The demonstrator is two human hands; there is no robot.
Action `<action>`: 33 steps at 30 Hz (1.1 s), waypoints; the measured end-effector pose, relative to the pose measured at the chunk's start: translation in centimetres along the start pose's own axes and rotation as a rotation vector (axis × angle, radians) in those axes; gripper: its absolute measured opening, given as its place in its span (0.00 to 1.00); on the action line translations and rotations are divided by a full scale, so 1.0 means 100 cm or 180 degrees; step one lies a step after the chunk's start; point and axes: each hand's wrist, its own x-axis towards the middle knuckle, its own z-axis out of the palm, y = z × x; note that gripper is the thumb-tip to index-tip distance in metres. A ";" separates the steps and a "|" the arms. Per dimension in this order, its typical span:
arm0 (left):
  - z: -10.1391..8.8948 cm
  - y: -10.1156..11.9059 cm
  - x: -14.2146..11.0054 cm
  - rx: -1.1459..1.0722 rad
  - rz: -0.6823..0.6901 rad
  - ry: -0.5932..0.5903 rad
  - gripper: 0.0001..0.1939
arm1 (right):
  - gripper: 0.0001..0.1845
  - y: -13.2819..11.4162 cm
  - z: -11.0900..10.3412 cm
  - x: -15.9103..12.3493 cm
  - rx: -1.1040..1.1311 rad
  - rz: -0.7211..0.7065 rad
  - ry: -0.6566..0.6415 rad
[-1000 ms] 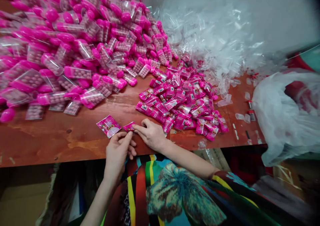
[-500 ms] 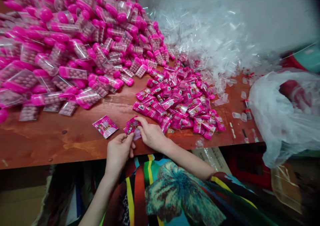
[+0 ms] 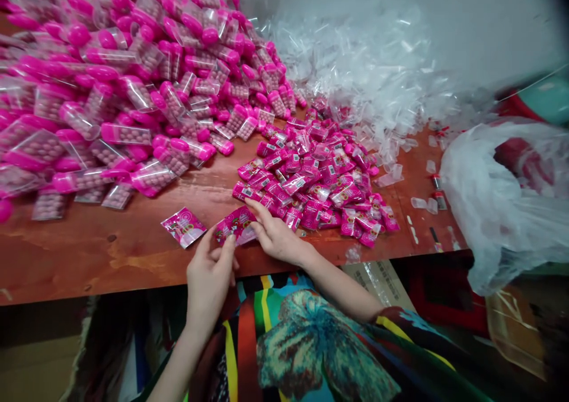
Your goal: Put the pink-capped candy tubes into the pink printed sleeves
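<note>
the held wrapper (image 3: pixel 236 224) is hot pink (with paler swirls), the tabletop (image 3: pixel 155 262) reddish brown.

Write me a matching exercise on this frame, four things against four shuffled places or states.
1. square packet
2. printed wrapper
3. pink-capped containers
4. white plastic bag

A. at the far right
B. held between left hand and right hand
C. heaped at upper left
D. lying flat, left of the fingertips

Pairs: 1-D, 2-B, 3-C, 4-A

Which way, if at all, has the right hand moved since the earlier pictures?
Yes: the right hand has moved rightward, away from the dark knot in the table.
</note>
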 end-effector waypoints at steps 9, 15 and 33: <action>-0.003 -0.005 0.024 0.0341 -0.0059 -0.0063 0.12 | 0.31 0.000 -0.004 0.004 -0.0539 0.0585 0.0250; -0.007 0.000 0.001 0.2295 0.1278 0.0910 0.19 | 0.27 0.005 -0.004 0.007 0.1357 0.0725 0.0497; 0.020 -0.001 0.029 -0.0875 -0.0265 -0.0011 0.20 | 0.16 -0.007 0.021 0.011 0.0503 0.0530 0.0686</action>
